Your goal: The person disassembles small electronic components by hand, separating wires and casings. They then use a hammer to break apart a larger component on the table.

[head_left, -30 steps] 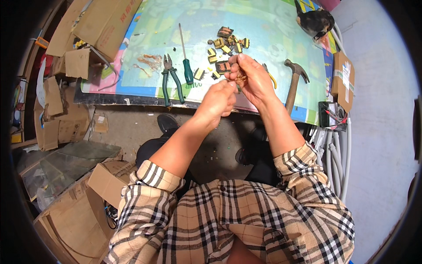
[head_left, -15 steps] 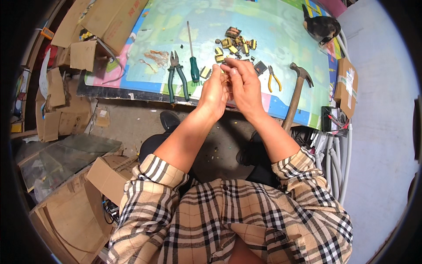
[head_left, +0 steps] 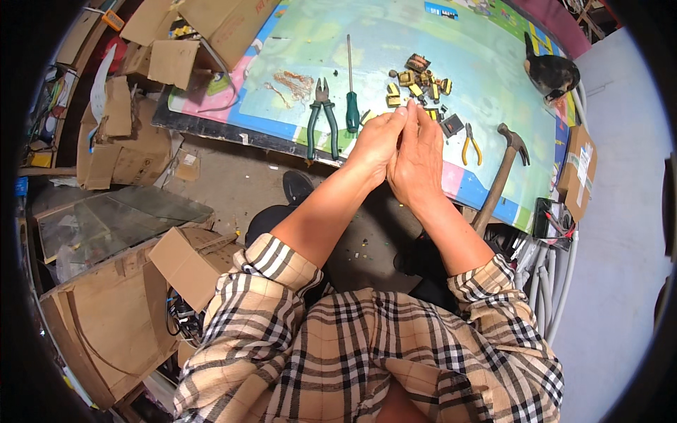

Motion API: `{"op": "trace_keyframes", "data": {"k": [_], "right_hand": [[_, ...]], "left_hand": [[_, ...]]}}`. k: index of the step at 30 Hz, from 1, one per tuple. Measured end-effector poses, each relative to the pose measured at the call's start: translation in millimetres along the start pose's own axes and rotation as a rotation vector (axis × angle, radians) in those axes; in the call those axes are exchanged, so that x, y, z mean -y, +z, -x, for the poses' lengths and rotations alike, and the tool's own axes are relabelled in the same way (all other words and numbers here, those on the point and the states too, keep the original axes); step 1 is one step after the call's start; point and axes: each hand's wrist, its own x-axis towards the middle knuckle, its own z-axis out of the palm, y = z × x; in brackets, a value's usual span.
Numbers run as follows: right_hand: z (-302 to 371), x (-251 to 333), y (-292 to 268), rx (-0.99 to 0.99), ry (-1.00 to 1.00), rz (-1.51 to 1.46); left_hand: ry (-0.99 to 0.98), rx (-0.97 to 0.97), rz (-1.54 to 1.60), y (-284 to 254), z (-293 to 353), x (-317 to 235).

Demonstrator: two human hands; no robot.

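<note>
Over the near edge of the table, my left hand (head_left: 378, 143) and my right hand (head_left: 417, 156) are pressed palm to palm with fingers pointing away from me. Whatever lies between them is hidden. Just beyond the fingertips is a pile of small yellow-and-black coil parts (head_left: 416, 79), and a dark square part (head_left: 451, 125) rests beside them. Left of my hands lie a green-handled screwdriver (head_left: 352, 111) and green-handled combination pliers (head_left: 323, 121), with a tangle of thin copper wire (head_left: 295, 86) farther left. To the right are small yellow-handled pliers (head_left: 471, 146) and a claw hammer (head_left: 499, 176).
A colourful mat covers the table (head_left: 310, 46). Cardboard boxes (head_left: 141, 151) and a glass sheet (head_left: 127, 218) crowd the left side. At right are a black object (head_left: 553, 74), a meter with red leads (head_left: 552, 222), grey pipes (head_left: 543, 282) and a pale wall (head_left: 620, 176).
My hands have closed together; a gap between the palms showed before. The whole view has shifted, so the table and tools appear farther right. The tools keep their places on the table.
</note>
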Motion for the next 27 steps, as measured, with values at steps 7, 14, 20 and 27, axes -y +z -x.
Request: {"op": "trace_keyframes", "data": {"k": [7,14,20,27], "right_hand": [[1.4,0.4,-8.9,-0.024,-0.047,-0.405],[-7.6,-5.9,-14.6,-0.087,0.107,-0.563],[-12.8,-14.8,-16.6,-0.102,0.21,-0.776],[-17.5,-27.4,-22.9,-0.056,0.421,-1.042]], "left_hand": [[-0.062,-0.147,0.022,-13.3,-2.8,-43.0],[-0.031,-0.14,0.049,-5.8,5.4,-45.9],[-0.098,0.063,0.048,-14.9,-0.5,-39.2],[-0.128,0.248,0.187,-27.0,-13.7,-30.5]]}}
